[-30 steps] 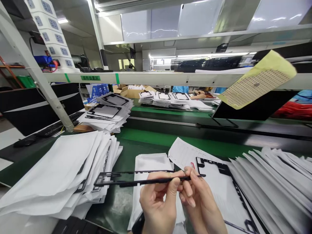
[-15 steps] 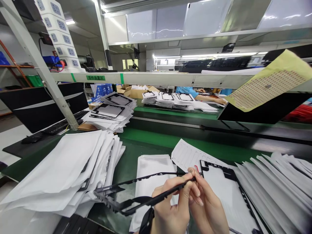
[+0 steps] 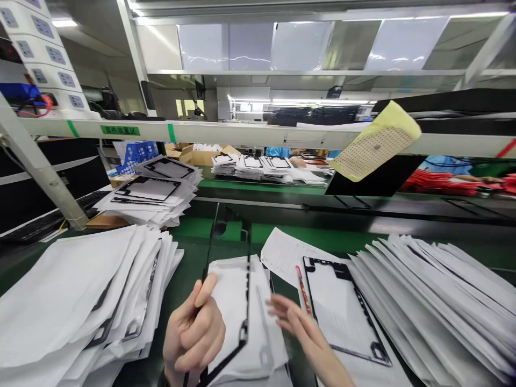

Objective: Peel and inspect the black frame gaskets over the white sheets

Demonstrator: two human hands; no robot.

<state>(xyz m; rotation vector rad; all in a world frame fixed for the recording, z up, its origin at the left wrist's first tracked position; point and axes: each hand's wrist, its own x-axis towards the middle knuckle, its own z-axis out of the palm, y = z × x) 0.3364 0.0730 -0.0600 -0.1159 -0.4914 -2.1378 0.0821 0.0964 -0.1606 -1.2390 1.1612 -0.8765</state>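
My left hand (image 3: 195, 328) is closed around one long side of a thin black rectangular frame (image 3: 247, 279). The frame stands nearly upright above a pile of white sheets or sleeves (image 3: 229, 306). To the right, my right hand (image 3: 304, 330) is apart from the frame, its fingers stretched out and slightly blurred. It hovers near the pile's right edge. A red patterned pen (image 3: 303, 290) lies just beyond it. Beside the pen, a second black frame (image 3: 342, 270) rests flat on white sheeting.
Stacks of white sleeves stand at the left (image 3: 80, 285) and right (image 3: 439, 301). Farther back is another stack with black frames (image 3: 151, 188). A printed paper (image 3: 288, 255) lies behind the pen. A yellow sheet (image 3: 377, 142) hangs from the white crossbar (image 3: 242, 134).
My hands have parted: the right one has let go of the black frame and opened. My left hand has moved left and turned the frame upright. The head view has swung right.
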